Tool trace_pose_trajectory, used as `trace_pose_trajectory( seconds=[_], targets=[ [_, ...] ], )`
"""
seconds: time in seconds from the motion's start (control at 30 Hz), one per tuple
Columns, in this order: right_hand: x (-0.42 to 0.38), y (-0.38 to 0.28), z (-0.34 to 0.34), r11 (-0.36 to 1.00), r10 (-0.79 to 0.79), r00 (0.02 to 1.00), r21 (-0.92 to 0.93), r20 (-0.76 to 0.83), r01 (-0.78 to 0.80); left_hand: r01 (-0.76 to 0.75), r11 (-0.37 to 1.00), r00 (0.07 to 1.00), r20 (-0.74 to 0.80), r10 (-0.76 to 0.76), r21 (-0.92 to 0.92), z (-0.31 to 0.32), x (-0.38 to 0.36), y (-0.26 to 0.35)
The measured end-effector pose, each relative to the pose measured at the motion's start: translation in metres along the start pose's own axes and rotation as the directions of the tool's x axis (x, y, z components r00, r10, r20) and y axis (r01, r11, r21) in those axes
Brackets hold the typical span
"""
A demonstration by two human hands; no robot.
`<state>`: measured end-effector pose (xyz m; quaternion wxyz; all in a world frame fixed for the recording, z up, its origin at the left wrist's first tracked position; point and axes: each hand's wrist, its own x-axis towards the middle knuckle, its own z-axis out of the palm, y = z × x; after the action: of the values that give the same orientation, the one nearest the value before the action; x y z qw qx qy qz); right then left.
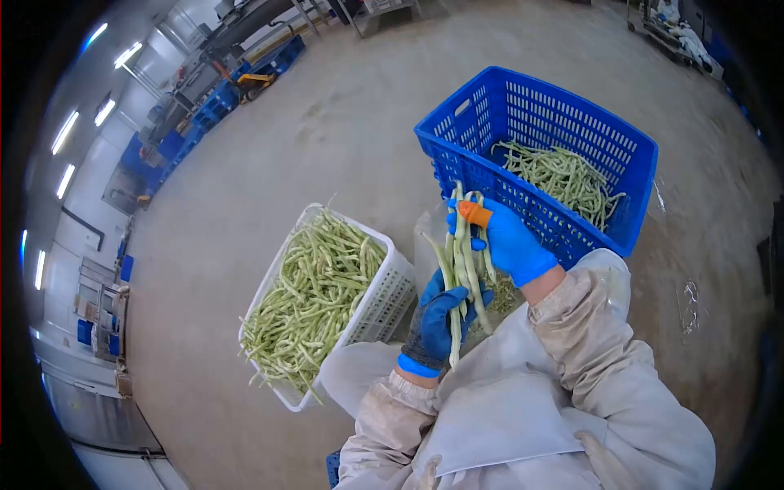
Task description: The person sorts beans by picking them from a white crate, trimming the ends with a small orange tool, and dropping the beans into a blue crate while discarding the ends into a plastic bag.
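- The step in hand looks like the sorting or trimming of a small bunch of long green beans [461, 263], held between both hands just in front of the seated person's lap; which of the two I cannot tell.
- The right hand [513, 238], in a blue glove, has its fingers closed on the far ends of the bunch; an orange cover [474, 214] sits on one digit, seemingly the thumb.
- The left hand [433, 325], in a darker glove with blue fingers, curls around the near part of the same bunch, and some bean ends poke out below it, toward the lap.
- The beans lie roughly side by side, their tips uneven, pointing away from the body.
- To the left, a white basket [385, 304] stands on the floor [245, 175], heaped to the rim with loose beans [317, 286].
- To the far right, a larger blue crate [457, 140] holds a lower pile of beans [563, 175], mostly toward its right side, with the crate's bottom partly bare.
- Clear plastic [425, 241] lies near the hands, between the two containers; small greenish bits [505, 296] show beyond the lap, though what they rest on is hard to make out.
- The next move, in my judgement, calls for a steady left grip on the bunch while the right fingers work at the far ends; squeezing too hard could snap a pod, and too loose a hold could let the thin ones slip out.
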<state>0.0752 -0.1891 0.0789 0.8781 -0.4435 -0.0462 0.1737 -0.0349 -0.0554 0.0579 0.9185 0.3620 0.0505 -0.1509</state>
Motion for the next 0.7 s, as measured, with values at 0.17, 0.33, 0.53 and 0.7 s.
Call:
trace_pose_trajectory(
  seconds=[0.17,0.33,0.53,0.7],
  targets=[
    [-0.013,0.010,0.009,0.982,0.074,0.996,-0.168,-0.048,-0.081,0.074,0.991,0.997,-0.015,-0.076,-0.111,-0.004,0.001,-0.002],
    [-0.027,0.045,0.013,0.921,-0.085,0.990,-0.387,-0.116,0.034,0.028,0.990,0.999,-0.044,-0.022,0.140,-0.022,0.005,-0.012],
    [-0.035,0.056,0.015,0.991,0.114,0.983,-0.059,-0.142,-0.124,0.008,0.985,0.999,-0.053,0.001,0.170,-0.017,0.001,-0.024],
    [-0.019,0.029,-0.016,0.894,-0.032,0.991,-0.440,0.127,0.085,0.064,0.998,0.997,0.045,-0.064,0.012,-0.037,-0.001,-0.010]
  ],
)
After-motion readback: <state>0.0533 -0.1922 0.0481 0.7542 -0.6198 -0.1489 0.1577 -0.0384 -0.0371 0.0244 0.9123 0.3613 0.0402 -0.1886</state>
